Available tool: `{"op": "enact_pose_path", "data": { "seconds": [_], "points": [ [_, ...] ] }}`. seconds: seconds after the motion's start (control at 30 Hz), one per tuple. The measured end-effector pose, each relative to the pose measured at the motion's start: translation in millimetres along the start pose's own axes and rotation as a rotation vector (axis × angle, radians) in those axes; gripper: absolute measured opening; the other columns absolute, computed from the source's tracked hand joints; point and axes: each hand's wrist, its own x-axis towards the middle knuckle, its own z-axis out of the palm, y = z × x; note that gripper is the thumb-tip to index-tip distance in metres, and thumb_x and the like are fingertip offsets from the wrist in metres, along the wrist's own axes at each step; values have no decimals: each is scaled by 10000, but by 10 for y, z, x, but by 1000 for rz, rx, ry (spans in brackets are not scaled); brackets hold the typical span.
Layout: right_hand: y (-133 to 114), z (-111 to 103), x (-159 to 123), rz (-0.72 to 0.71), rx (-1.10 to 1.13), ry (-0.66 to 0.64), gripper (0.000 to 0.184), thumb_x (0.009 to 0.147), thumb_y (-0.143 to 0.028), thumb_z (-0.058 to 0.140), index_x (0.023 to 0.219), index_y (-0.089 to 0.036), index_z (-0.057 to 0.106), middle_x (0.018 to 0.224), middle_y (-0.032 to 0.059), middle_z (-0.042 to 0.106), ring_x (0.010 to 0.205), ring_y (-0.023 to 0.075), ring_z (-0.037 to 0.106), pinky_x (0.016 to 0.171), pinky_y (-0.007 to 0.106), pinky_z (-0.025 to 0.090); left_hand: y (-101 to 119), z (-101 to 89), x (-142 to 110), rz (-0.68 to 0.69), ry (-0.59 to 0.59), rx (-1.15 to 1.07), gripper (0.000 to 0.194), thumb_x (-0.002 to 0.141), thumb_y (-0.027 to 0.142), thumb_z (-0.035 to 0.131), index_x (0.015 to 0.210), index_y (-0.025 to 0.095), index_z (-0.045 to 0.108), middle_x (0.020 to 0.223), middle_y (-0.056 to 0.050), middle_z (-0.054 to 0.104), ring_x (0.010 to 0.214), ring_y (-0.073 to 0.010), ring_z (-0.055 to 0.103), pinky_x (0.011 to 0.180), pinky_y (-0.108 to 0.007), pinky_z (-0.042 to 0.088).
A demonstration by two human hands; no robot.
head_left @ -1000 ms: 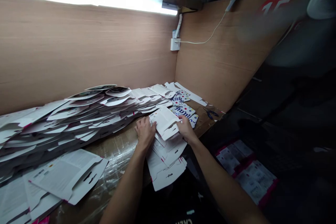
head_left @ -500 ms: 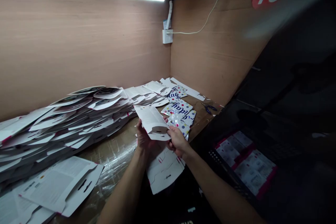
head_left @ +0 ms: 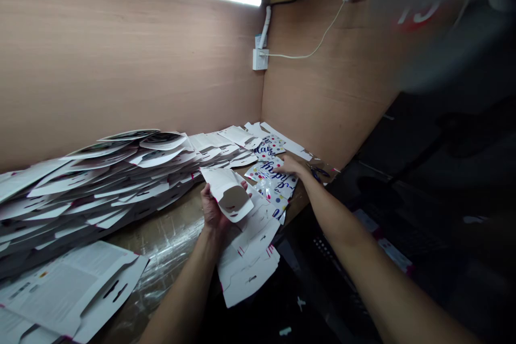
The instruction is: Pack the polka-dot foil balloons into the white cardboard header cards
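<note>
My left hand (head_left: 213, 209) is closed around a white cardboard sleeve (head_left: 226, 185), its thumb on the left edge and its fingertips showing at the right. The sleeve's near end gapes, with a hanging slot in its flap. My right hand (head_left: 291, 165) is stretched out to the polka-dot packets (head_left: 268, 171) with dark blue lettering. Its fingers reach over the upper packets, and no packet is lifted. Flat white card sleeves (head_left: 250, 274) with slots lie fanned below my left hand.
A long overlapping heap of white card sleeves (head_left: 121, 177) runs along the back board at left. More sleeves (head_left: 72, 285) lie front left. Dark-handled pliers (head_left: 318, 172) and white paper strips (head_left: 284, 137) are by the right board. A socket (head_left: 260, 59) is in the corner.
My right hand has let go of the sleeve and moved up and right to the polka-dot packets. The sleeve's end has opened wider in my left hand. The view has shifted slightly.
</note>
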Motion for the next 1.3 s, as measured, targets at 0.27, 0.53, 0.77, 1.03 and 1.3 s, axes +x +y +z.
{"op": "enact_pose_path", "data": {
  "seconds": [0.27, 0.53, 0.77, 1.03, 1.3],
  "points": [
    [89, -304, -202, -146, 299, 57, 347, 955, -387, 626, 1166, -116, 668, 1124, 139, 770, 990, 214, 722, 862, 311, 580, 8, -41, 18, 29, 17, -29, 756, 843, 734, 589, 1411, 235, 585, 1297, -168, 709, 1197, -447, 680, 939, -694, 556],
    [-401, 121, -1854, -817, 296, 51, 331, 1023, -239, 554, 1322, -237, 696, 1206, 96, 790, 1105, 256, 762, 974, 405, 623, -69, 0, 11, 34, 24, -82, 709, 877, 703, 553, 1382, 209, 615, 1230, -148, 729, 1124, -393, 703, 919, -629, 583],
    [-569, 616, -1940, -947, -45, 38, 467, 1021, -90, 424, 1432, -164, 635, 1337, 164, 730, 1270, 284, 687, 1097, 468, 564, -199, 29, -29, -57, -9, -87, 802, 858, 726, 543, 1408, 144, 591, 1139, -192, 752, 1090, -390, 725, 934, -607, 588],
    [-798, 821, -2191, -814, -48, 175, 462, 1038, -212, 532, 1497, -152, 539, 1317, 204, 677, 1247, 349, 640, 1069, 536, 540, -222, 69, -80, -41, -13, -165, 782, 865, 720, 558, 1369, 126, 625, 1151, -191, 767, 1072, -390, 741, 968, -596, 576],
    [-842, 762, -1978, -823, -97, 159, 372, 1049, -212, 405, 1334, -126, 628, 1080, 202, 723, 1020, 359, 679, 923, 542, 576, -357, -50, -34, -45, -172, -247, 787, 917, 751, 527, 1393, 133, 627, 1233, -208, 737, 1166, -394, 700, 1079, -578, 490]
  ]
}}
